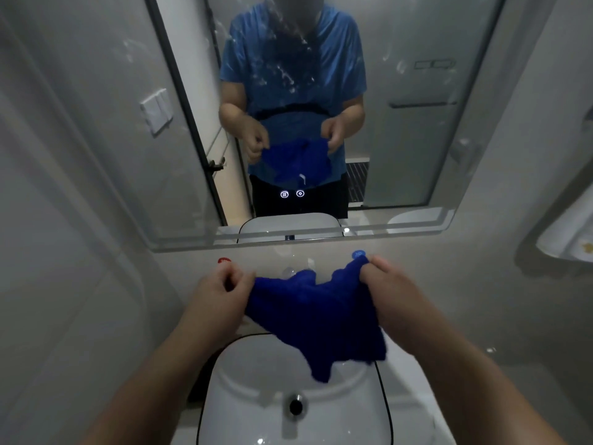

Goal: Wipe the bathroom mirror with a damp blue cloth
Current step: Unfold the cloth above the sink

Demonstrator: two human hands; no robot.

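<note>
**A:** Head view: where's the cloth seen?

**B:** The crumpled deep-blue terry cloth [316, 316] is held up betw. both hands, above the white rounded ceramic basin [256, 396]. It's below the large rounded-corner wall mirror [417, 139], and the glass isn't touched.

**A:** Fingers?

**B:** Left hand [221, 297]: fingers curled, one upper corner pinched against the thumb. Right hand [388, 293]: fingers bunched together, clamped on the other upper corner. The rest of the cloth hangs loose, w/ its lower edge over the basin.

**A:** Mirror surface?

**B:** White streaks & droplets are seen across the upper middle. Two small lit round icons [292, 194] are shown near the bottom edge.

**A:** Anything else?

**B:**
- A round red tap cap [224, 261] is seen just behind the left hand.
- A round blue tap cap [358, 254] is seen just behind the right fingertips.
- A dark round drain hole [296, 406] is seen at the basin's centre.
- A white towel [568, 232] is hung at far right.
</note>
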